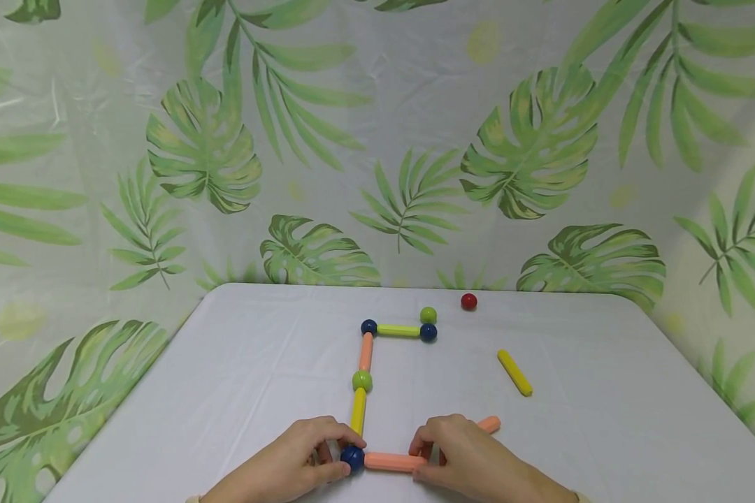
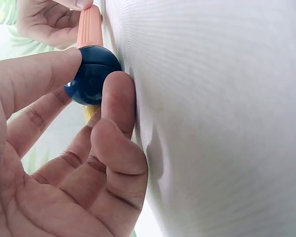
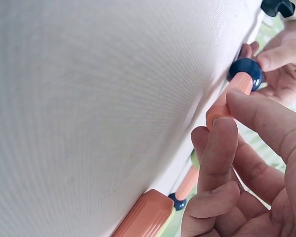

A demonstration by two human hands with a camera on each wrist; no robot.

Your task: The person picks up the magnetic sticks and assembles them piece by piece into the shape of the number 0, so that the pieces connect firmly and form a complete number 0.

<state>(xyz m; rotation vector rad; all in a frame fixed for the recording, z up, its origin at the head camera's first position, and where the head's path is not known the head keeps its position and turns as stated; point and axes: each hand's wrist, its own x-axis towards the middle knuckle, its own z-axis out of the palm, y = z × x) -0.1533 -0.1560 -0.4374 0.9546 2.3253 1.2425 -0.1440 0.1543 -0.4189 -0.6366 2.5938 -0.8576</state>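
My left hand (image 1: 305, 454) pinches a dark blue ball (image 1: 353, 458) between thumb and fingers at the near end of a chain of sticks and balls. An orange stick (image 1: 390, 462) runs rightward from that ball, its end against it. At the stick's other end, my right hand (image 1: 462, 450) grips it with thumb and fingertips. From the same ball a yellow stick (image 1: 358, 412) leads away to a green ball (image 1: 362, 381). Beyond it come another orange stick (image 1: 366, 351), a blue ball (image 1: 369, 327), a lime stick (image 1: 398, 330) and a further blue ball (image 1: 428, 332).
A loose orange stick (image 1: 490, 424) lies just behind my right hand, partly hidden by it. Farther right is a loose yellow stick (image 1: 514, 372). A green ball (image 1: 428, 315) and a red ball (image 1: 469, 302) sit near the far edge of the white table (image 1: 258, 363).
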